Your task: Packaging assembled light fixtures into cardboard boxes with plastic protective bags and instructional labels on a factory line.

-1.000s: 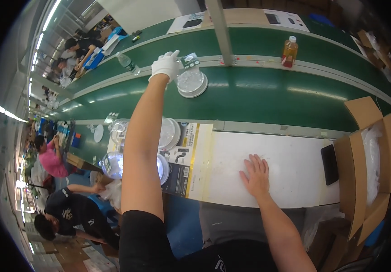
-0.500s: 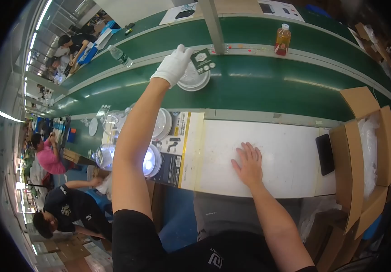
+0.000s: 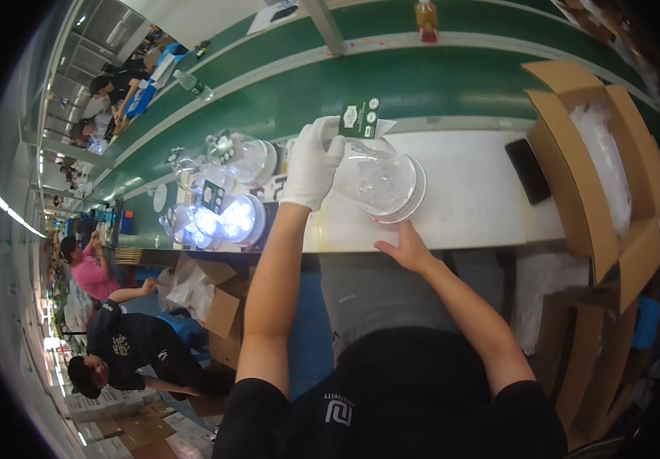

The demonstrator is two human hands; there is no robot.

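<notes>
My left hand point(image 3: 313, 164), in a white glove, is closed on the narrow end of a clear bulb-shaped lamp point(image 3: 379, 180). The lamp is tilted over the white board, its round white-rimmed base toward my right hand, and looks unlit. From its narrow end a green printed tag point(image 3: 359, 120) sticks up. My bare right hand point(image 3: 410, 249) is at the lower edge of the base, thumb stretched out to the side; its other fingers are hidden behind the lamp. To the left stand similar lamps, one glowing white point(image 3: 239, 218) and another clear one unlit point(image 3: 247, 159).
A white work board point(image 3: 467, 183) lies before me, with a black flat device point(image 3: 527, 170) at its right end. Beside that stands an open cardboard box point(image 3: 575, 176) with plastic wrapping. Behind runs a green conveyor belt point(image 3: 452, 84). A co-worker in black point(image 3: 138, 344) is at the left.
My left hand has brought the lamp from the green belt back over the white board. My right hand has moved from lying flat on the board to the lamp's base. The view has shifted.
</notes>
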